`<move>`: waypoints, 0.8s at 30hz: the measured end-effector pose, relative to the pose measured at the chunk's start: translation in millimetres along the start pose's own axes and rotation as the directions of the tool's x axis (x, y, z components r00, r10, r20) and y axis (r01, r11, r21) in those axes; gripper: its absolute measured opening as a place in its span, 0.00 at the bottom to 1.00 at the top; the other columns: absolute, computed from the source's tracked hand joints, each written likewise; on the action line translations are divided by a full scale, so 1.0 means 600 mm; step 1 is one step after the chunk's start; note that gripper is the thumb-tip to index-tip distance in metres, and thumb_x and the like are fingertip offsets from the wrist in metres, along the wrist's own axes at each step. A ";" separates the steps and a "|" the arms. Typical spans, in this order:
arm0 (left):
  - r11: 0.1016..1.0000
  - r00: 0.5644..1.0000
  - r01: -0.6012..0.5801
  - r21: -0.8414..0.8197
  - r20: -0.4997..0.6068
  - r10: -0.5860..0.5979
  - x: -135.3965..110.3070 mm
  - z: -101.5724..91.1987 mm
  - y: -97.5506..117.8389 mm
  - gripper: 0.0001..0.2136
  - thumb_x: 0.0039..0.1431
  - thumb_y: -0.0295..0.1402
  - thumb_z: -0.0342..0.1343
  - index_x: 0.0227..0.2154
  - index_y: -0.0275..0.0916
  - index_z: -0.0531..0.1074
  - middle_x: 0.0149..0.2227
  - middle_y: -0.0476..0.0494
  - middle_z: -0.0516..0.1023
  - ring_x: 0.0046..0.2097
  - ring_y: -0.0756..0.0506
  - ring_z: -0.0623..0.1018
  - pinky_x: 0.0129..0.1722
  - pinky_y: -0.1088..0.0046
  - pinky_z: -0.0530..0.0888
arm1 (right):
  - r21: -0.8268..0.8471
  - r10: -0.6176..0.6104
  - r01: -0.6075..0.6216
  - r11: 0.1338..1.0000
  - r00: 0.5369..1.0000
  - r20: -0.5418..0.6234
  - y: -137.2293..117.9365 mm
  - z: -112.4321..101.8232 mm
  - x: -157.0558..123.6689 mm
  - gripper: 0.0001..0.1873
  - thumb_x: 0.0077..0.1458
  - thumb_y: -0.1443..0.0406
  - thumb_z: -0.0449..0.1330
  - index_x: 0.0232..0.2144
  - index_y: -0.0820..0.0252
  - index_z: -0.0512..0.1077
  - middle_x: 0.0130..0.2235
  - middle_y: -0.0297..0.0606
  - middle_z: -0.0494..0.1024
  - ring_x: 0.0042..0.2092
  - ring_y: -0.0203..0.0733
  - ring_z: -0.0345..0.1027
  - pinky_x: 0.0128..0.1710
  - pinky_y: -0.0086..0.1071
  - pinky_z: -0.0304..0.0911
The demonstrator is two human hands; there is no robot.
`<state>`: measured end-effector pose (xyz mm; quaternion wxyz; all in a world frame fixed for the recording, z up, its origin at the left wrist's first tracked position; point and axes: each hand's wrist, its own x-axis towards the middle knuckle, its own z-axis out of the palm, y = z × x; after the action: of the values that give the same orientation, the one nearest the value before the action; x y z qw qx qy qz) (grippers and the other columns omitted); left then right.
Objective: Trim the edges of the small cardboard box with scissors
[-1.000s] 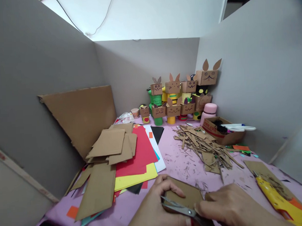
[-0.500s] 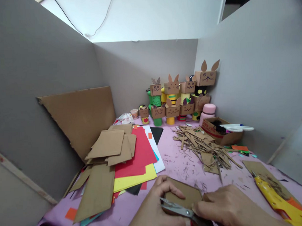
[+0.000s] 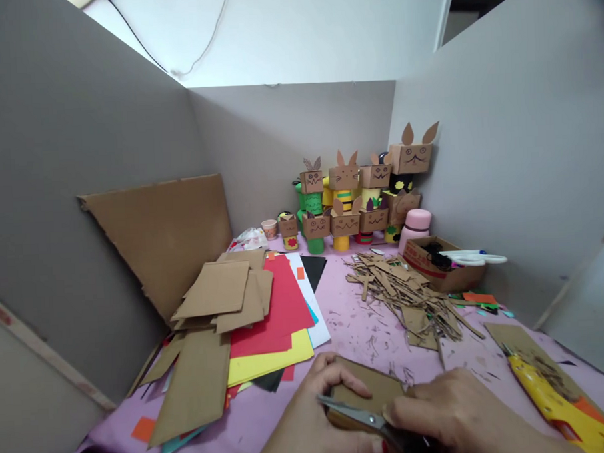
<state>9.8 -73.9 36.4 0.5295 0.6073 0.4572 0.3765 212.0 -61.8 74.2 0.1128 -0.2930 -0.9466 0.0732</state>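
At the bottom middle, my left hand [image 3: 323, 412] is closed around a small brown cardboard box [image 3: 371, 384], its index finger bent over the top face. My right hand [image 3: 447, 407] grips a pair of scissors [image 3: 357, 414] by the dark handles, which are partly cut off by the frame. The blades point left and lie across the box's near edge, close to my left thumb and palm. They look nearly together. Whether the blades bite into the cardboard I cannot tell.
Cardboard pieces [image 3: 193, 385] and coloured paper [image 3: 273, 308] lie left. Cardboard strips [image 3: 399, 289] are heaped right of centre, near a box of supplies [image 3: 439, 274] and a pink bottle [image 3: 416, 228]. A yellow glue gun [image 3: 549, 396] rests far right. Cardboard animal figures [image 3: 346, 218] stand at the back.
The scissor blades have come closer together and shifted very slightly left. My left hand keeps its hold on the box, almost unmoved.
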 end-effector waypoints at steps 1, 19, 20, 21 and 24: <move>1.000 1.000 -0.006 -0.011 -0.002 0.006 0.000 0.000 0.000 0.20 0.30 0.28 0.70 0.30 0.41 0.69 0.42 0.49 0.63 0.46 0.42 0.70 0.46 0.66 0.63 | 0.011 0.012 -0.012 1.000 1.000 0.000 0.000 -0.001 0.001 0.07 0.50 0.64 0.62 0.23 0.56 0.67 0.21 0.26 0.74 0.20 0.32 0.64 0.18 0.25 0.49; 0.999 0.999 -0.039 0.029 -0.005 0.039 0.002 -0.001 -0.010 0.21 0.28 0.31 0.72 0.29 0.42 0.71 0.43 0.49 0.64 0.48 0.41 0.70 0.50 0.60 0.64 | 0.043 0.033 -0.037 0.998 0.995 0.095 -0.002 -0.003 0.005 0.06 0.48 0.70 0.60 0.23 0.56 0.69 0.20 0.28 0.71 0.20 0.33 0.60 0.18 0.27 0.46; 0.998 0.999 -0.049 0.042 -0.010 0.050 0.002 0.000 -0.011 0.21 0.28 0.32 0.72 0.29 0.42 0.71 0.43 0.49 0.64 0.48 0.41 0.70 0.50 0.59 0.65 | 0.074 0.036 -0.042 0.996 0.996 0.078 0.000 -0.001 0.002 0.05 0.48 0.70 0.60 0.23 0.56 0.69 0.19 0.28 0.70 0.20 0.33 0.59 0.18 0.27 0.45; 0.997 0.997 -0.063 0.051 -0.029 0.065 0.003 0.001 -0.013 0.21 0.28 0.33 0.71 0.29 0.42 0.72 0.44 0.48 0.64 0.48 0.40 0.71 0.49 0.59 0.66 | 0.129 0.058 -0.063 0.990 0.997 0.041 0.003 0.002 -0.001 0.04 0.48 0.68 0.61 0.24 0.56 0.70 0.19 0.28 0.70 0.20 0.33 0.59 0.18 0.27 0.46; 0.973 0.973 -0.163 0.166 -0.139 0.187 0.002 0.009 -0.022 0.19 0.31 0.34 0.71 0.31 0.43 0.73 0.48 0.43 0.63 0.51 0.36 0.69 0.49 0.56 0.68 | 0.443 0.237 -0.158 0.882 0.963 -0.130 0.022 0.019 -0.011 0.07 0.48 0.60 0.64 0.30 0.54 0.72 0.22 0.28 0.69 0.23 0.35 0.61 0.21 0.25 0.52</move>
<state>13.0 -74.0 22.4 0.4091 0.6534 0.4689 0.4311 221.3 -55.5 59.7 0.2514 -0.3617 -0.8581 0.2638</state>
